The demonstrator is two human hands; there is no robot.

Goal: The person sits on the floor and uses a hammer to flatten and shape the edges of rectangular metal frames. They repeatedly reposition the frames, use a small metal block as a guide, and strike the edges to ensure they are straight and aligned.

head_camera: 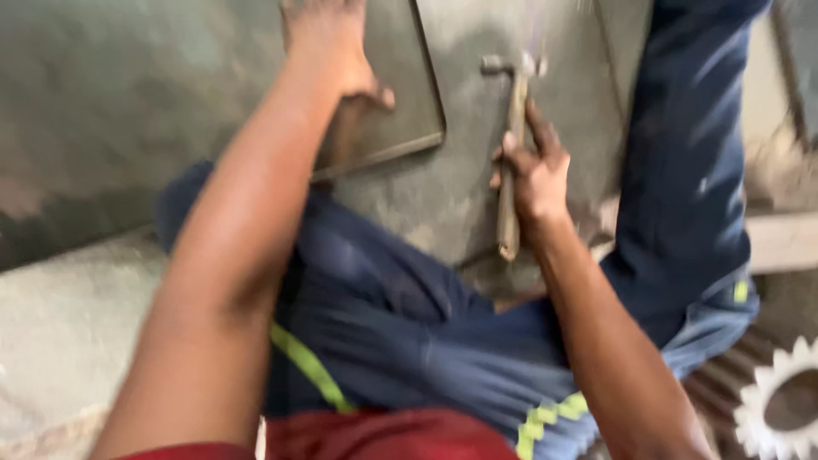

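Far left of the flat grey sheet-metal plate, the concrete floor lies pale and dusty. The left hand presses down on the plate near its lower corner, the bare forearm stretched straight out from the lower left of the view. Its thumb points sideways across the plate's surface; the fingers run past the top edge of the picture, so I cannot tell how widely they are spread. The plate lies just above the person's knees, with the dark blue work trousers with yellow-green stripes below it.

Right of the plate, over a second grey metal surface, the right hand wraps a closed fist around the wooden-handled hammer. The grip sits low on the handle, the butt showing below the fist, and the steel head points away from the body. The wrist is in line with the forearm, which comes in from the lower right.

To strike well, the holding hand should stay clear of the hammer's path and bear down firmly so that the sheet does not bounce.

Far right of the plate, a pale toothed gear wheel rests at the lower corner.
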